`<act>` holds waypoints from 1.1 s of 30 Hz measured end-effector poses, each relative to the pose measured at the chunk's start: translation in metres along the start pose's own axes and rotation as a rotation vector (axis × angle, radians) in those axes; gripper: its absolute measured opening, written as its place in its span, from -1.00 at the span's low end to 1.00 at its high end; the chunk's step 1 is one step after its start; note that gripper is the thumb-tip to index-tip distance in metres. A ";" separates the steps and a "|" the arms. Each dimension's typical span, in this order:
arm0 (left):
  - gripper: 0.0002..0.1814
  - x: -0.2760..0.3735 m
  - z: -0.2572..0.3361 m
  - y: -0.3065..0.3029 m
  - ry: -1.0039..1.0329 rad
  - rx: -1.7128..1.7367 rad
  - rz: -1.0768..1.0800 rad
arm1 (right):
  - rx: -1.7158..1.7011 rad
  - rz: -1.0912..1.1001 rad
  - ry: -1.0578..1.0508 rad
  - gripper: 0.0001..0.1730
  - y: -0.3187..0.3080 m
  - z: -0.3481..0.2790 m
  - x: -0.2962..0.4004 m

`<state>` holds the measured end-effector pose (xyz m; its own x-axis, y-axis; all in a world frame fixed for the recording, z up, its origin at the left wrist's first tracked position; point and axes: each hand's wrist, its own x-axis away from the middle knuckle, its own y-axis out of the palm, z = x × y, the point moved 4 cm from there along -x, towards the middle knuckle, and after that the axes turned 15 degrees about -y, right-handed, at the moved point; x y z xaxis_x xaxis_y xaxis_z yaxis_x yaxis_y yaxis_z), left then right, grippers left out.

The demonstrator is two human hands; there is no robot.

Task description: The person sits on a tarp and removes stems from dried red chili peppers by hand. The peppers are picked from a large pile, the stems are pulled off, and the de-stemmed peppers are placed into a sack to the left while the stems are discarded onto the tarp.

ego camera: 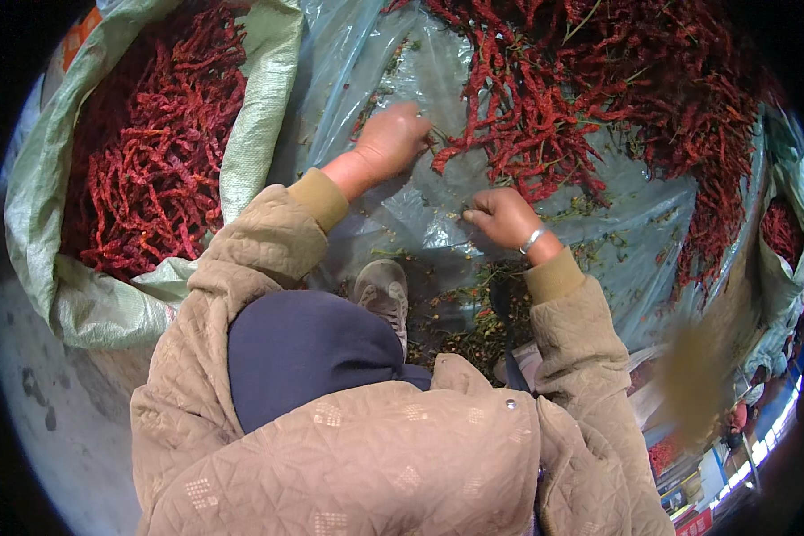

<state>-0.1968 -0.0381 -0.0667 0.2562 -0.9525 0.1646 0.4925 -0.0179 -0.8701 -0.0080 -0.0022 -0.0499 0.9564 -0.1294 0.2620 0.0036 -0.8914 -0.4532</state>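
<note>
My left hand (395,137) is over the plastic sheet (435,60), fingers curled, right beside the tip of a dried red chilli pepper (450,157). Blur and the turn of the hand hide whether it grips a stem. Lower and to the right is my right hand (506,218), with a silver-coloured bracelet at its wrist. Its fingers are bent in towards the thumb, and nothing shows between them. Just beyond it lies a loose cluster of dried chillies (543,147) with thin stalks, running into a large heap (677,67) at the upper right.
An open pale green woven sack (258,120) holding many dried chillies (167,154) stands at my left. Stems and seeds (482,308) litter the ground around my shoe (382,288). Another sack (777,268) is at the far right. Concrete floor (53,402) shows at lower left.
</note>
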 end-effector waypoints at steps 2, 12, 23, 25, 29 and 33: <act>-0.81 0.000 -0.005 -0.012 0.031 0.193 -0.028 | -0.137 -0.178 -0.035 -0.79 0.006 -0.004 -0.003; -0.85 0.036 0.023 -0.016 -0.401 1.115 -0.608 | -0.407 0.642 0.017 -0.77 -0.026 -0.019 -0.039; -0.91 0.063 0.050 -0.005 -0.400 1.091 -0.647 | -0.664 0.634 0.220 -0.78 0.019 -0.001 -0.025; -0.93 0.059 0.061 -0.033 0.020 0.823 -0.396 | -1.511 0.458 0.201 -0.76 0.010 -0.035 -0.020; -0.92 0.069 0.079 -0.039 0.389 0.615 -0.436 | -1.690 0.294 0.174 -0.75 0.030 -0.036 0.015; -0.85 0.113 0.083 -0.011 0.347 0.517 -1.024 | -1.656 0.151 0.055 -0.74 0.024 -0.009 0.050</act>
<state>-0.1038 -0.1199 -0.0001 -0.6486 -0.5999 0.4685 0.6331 -0.7668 -0.1054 0.0372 -0.0339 -0.0400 0.9083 -0.2335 0.3472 -0.4100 -0.3310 0.8499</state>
